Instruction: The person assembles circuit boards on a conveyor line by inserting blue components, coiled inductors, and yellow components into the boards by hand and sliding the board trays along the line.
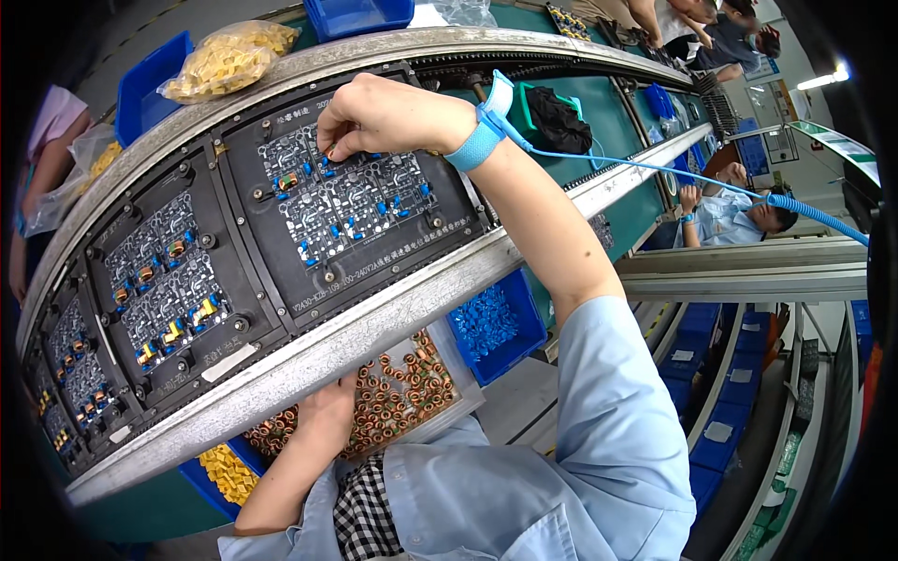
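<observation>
My right hand [369, 117] reaches over a circuit board [360, 201] set in a black carrier tray [318, 290]. Its fingers are pinched on a small copper-wound ring coil [330, 151], partly covered by the fingertips, at the board's upper part. Another ring coil [286, 181] sits on the same board to the left, among small blue parts. Below the near rail, my left hand [329, 407] is at a shallow box [458, 388] full of loose ring coils [398, 397]. The rail's edge hides its fingertips. A blue wrist strap [477, 143] circles my right wrist.
A metal rail [374, 280] runs between me and the trays. Blue bins hold blue parts [485, 323] and yellow parts [227, 474]. A bag of yellow parts [234, 61] lies on the far rail. A coiled blue cord [814, 213] stretches right. Co-workers sit beyond.
</observation>
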Demonstrator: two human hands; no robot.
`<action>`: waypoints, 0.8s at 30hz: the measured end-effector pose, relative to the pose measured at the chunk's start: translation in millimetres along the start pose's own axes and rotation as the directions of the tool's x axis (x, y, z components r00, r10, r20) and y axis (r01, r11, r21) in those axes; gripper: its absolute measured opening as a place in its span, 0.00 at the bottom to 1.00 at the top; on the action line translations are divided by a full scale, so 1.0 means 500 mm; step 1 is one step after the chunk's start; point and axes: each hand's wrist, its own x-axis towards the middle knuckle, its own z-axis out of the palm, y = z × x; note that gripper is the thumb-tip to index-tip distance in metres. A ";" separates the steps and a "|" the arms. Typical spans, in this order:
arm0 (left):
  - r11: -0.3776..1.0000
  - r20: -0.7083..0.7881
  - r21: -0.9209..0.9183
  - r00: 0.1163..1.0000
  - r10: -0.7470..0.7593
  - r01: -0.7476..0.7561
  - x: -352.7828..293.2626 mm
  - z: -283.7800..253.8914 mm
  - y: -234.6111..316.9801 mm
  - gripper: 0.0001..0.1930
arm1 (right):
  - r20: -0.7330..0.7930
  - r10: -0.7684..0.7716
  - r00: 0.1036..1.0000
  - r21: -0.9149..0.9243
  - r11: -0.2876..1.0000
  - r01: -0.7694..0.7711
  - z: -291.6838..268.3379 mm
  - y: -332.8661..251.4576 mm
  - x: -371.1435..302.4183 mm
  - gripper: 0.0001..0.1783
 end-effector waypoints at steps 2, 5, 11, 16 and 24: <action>1.000 0.001 0.001 1.000 -0.010 0.010 -0.001 0.001 -0.001 0.22 | -0.001 0.002 1.000 0.000 1.000 -0.002 0.003 0.005 -0.001 0.08; 1.000 -0.006 -0.007 1.000 0.008 -0.008 0.002 -0.011 0.002 0.21 | -0.033 0.001 0.999 0.037 0.999 0.000 0.007 0.012 -0.003 0.08; 0.999 -0.026 0.000 0.999 0.034 -0.034 0.004 -0.017 0.002 0.21 | -0.024 -0.006 1.000 0.037 0.999 0.007 0.006 0.010 -0.003 0.07; 0.997 -0.028 -0.068 0.999 0.027 -0.029 0.001 -0.024 0.004 0.21 | -0.042 -0.011 0.999 0.020 1.000 0.012 0.012 0.019 -0.005 0.08; 1.000 -0.013 -0.007 1.000 0.017 -0.017 -0.001 -0.006 -0.001 0.21 | -0.038 -0.012 0.999 0.005 1.000 0.012 0.008 0.013 -0.004 0.08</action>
